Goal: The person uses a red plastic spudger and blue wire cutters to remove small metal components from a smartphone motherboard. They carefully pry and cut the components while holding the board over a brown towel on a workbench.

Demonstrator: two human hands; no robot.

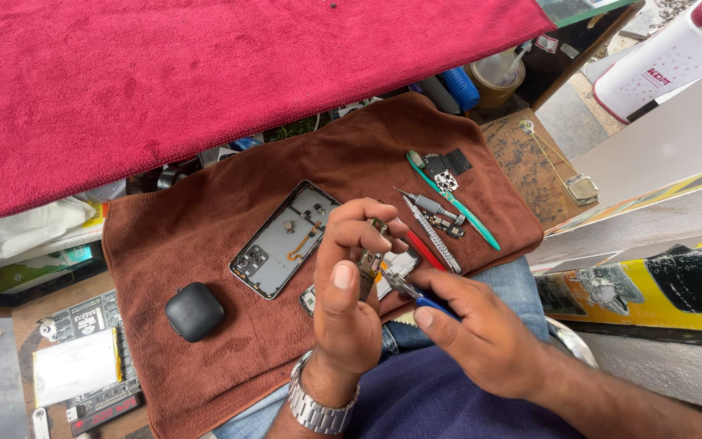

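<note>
small circuit part (370,262), a dark little board with bits of metal on it, sits pinched in the fingertips of the left hand (347,301), held up above the brown cloth (205,236) on the person's lap. going from the left of the scene: a flat pad with a pale battery-like rectangle (76,367) lies on the bench at the far left, partly under the cloth's edge. next on the cloth is a rounded black case (194,311), lying by itself. just right of it lies an opened phone shell (284,239), grey inside, with an orange ribbon cable and small parts showing, set at a slant. then comes the left hand, wearing a metal wristwatch (316,406), thumb up and fingers curled narrowly round the small part. touching that part from the right are the tips of the tweezers (404,286), blue at the grip, held closed-handed in the right hand (481,325), which comes in from the lower right. behind the hands, on the cloth, lie a red tool (426,249), a grey screwdriver (431,204), a metal strip-like tool (435,236) and a green toothbrush (457,205), all near one another and angled the same way, with a small black board (446,169) at the toothbrush's head. above everything, a red cloth (205,73) covers the upper surface.
</note>
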